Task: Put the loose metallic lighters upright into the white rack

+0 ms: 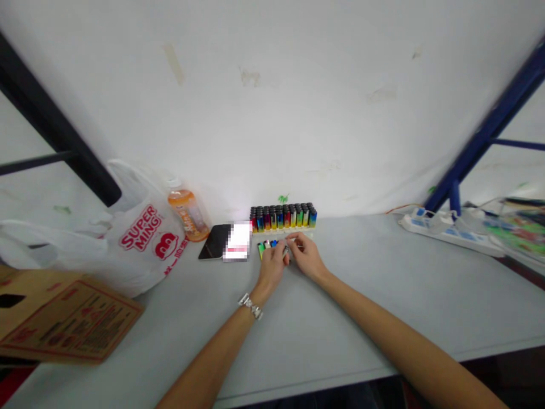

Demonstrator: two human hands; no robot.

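Rows of upright lighters (283, 217) with black tops and shiny, many-coloured bodies stand in a pale tray against the wall. In front of them a few more lighters (261, 250) lie on the table, partly covered by my hands. My left hand (272, 267), with a metal watch at its wrist, is closed around what looks like a lighter, of which only a small shiny part shows. Close beside it, my right hand (307, 257) has its fingers pinched near the same spot. What sits between those fingertips is too small to make out.
On the left stand a cardboard box (80, 318), a white plastic bag (140, 244) and an orange drink bottle (188, 213). A dark tablet or phone (214, 241) lies left of the lighters. A white power strip (451, 234) with cables lies at the right.
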